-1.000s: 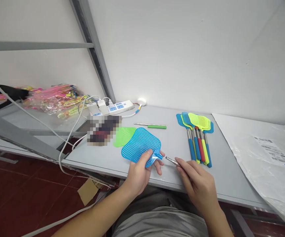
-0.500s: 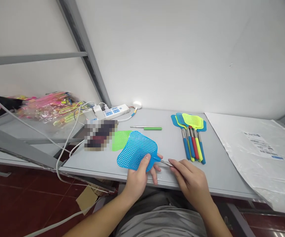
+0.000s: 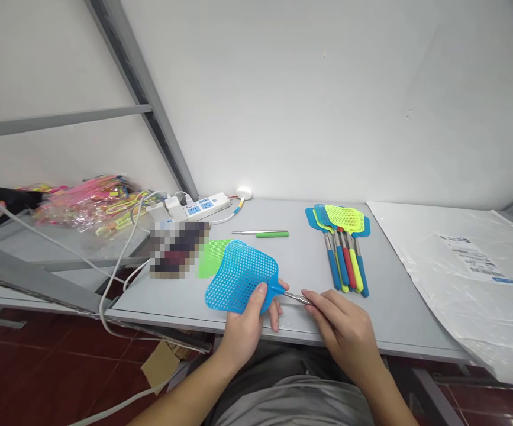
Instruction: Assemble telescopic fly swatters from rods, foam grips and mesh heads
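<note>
A blue fly swatter head point(image 3: 241, 277), perforated and flat, is pinched in my left hand point(image 3: 249, 319), thumb on top and fingers underneath. From its neck a thin metal rod point(image 3: 295, 297) runs to the right into my right hand point(image 3: 345, 325), whose closed fingers grip it; the far end is hidden by that hand. Partly under the blue head lies a green swatter head point(image 3: 212, 255). Behind it rests a metal rod with a green handle point(image 3: 272, 234). To the right sits a pile of fly swatters point(image 3: 345, 248) with blue, red and yellow handles.
A white plastic bag with a label point(image 3: 438, 284) covers the table's right side. At the back left stand a power strip point(image 3: 207, 206) with cables and a pixelated item point(image 3: 178, 249). Bagged colourful goods point(image 3: 92, 201) lie on the left shelf beyond the metal frame point(image 3: 138, 89).
The camera view has shifted slightly. Both hands keep their hold on the blue fly swatter, and a little more of its metal rod shows between them.
</note>
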`<state>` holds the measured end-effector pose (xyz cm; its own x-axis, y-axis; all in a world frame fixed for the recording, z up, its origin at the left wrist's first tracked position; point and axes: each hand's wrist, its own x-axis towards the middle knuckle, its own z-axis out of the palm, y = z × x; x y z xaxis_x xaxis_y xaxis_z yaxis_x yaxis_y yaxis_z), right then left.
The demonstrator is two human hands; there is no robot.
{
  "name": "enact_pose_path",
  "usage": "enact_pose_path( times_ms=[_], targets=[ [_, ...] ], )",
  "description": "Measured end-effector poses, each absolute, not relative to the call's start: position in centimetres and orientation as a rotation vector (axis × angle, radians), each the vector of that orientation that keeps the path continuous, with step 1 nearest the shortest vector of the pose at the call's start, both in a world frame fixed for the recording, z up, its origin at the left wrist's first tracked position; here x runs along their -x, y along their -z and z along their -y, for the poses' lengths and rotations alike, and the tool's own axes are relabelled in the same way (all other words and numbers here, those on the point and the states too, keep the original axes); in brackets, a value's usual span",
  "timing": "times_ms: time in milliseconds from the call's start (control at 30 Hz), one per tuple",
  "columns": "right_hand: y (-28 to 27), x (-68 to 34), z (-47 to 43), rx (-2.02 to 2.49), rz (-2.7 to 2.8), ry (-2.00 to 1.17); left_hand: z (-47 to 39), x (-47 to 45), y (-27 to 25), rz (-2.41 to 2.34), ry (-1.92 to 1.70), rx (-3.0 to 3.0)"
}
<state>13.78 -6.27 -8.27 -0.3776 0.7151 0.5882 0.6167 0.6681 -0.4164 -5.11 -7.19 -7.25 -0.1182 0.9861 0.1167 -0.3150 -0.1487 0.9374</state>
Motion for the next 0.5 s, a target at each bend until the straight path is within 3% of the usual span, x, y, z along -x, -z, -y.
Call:
enact_pose_path(
  times_ms=[500],
  targets=[
    [8.62, -13.88, 6.13, 1.012, 2.030, -0.149, 6.90, 5.64, 7.38, -0.971, -1.414, -1.085]
  ],
)
